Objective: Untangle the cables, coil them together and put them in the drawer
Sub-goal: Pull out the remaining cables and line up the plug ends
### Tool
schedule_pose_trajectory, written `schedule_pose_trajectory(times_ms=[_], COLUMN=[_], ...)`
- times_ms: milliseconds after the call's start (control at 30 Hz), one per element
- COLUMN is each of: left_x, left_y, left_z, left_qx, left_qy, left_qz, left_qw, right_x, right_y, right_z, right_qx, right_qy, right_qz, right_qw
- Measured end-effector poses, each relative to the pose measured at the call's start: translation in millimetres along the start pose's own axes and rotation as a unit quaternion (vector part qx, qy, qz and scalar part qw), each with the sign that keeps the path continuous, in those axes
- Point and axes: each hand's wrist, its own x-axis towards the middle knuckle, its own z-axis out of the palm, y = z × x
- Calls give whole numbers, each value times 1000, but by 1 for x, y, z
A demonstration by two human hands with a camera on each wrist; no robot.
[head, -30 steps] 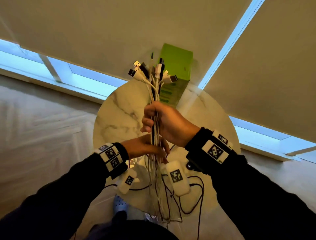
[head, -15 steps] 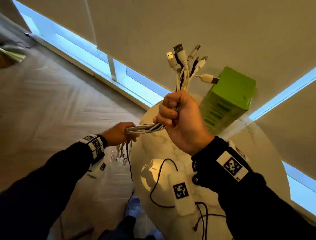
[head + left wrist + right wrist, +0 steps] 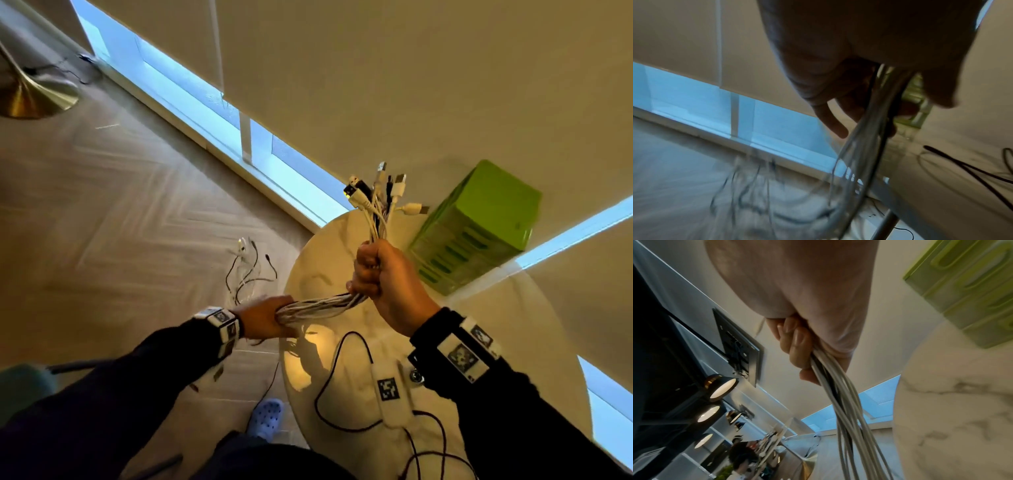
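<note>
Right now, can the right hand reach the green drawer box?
Probably yes, but not to open it. The right hand is up beside the green drawer box on the table, with nothing between them. But its fingers are wrapped round the cables, which the left hand grips too.

left hand gripping a bundle of cables

the strands are trailing down, blurring over the floor; a black cord is lying on the table beside.
</note>
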Motion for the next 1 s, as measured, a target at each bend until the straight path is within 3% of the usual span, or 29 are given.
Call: schedule_pose_trajectory(times_ms=[67,133,200,333,533,700,767,867,1000], left_x=[-2,1,6,25,50,53,55,58,69], left_y=[8,25,51,126,184,224,241,254,251], left_z=[0,-8,-20,-40,-49,-44,-40,-31,-13], left_qx=[-42,-95,-175,-249,-298,-236,-193,-140,-152], left_qy=[-25,-3,20,-15,-100,-139,-159,-181,-116], left_qz=[11,39,92,196,226,257,265,249,204], left_qw=[999,995,980,948,922,927,931,941,960], right_x=[0,-1,-2,-7,-30,-51,-53,-48,-30], right_y=[4,9,15,23,27,40,47,54,77], right_z=[-10,-18,-22,-25,-46,-82,-95,-113,-107], right_qx=[-12,-6,4,2,-30,-43,-62,-167,-406], right_qy=[19,33,45,57,-102,-196,-225,-164,56], right_qz=[9,17,24,45,129,67,83,110,35], right_qw=[1000,999,999,997,986,977,969,966,911])
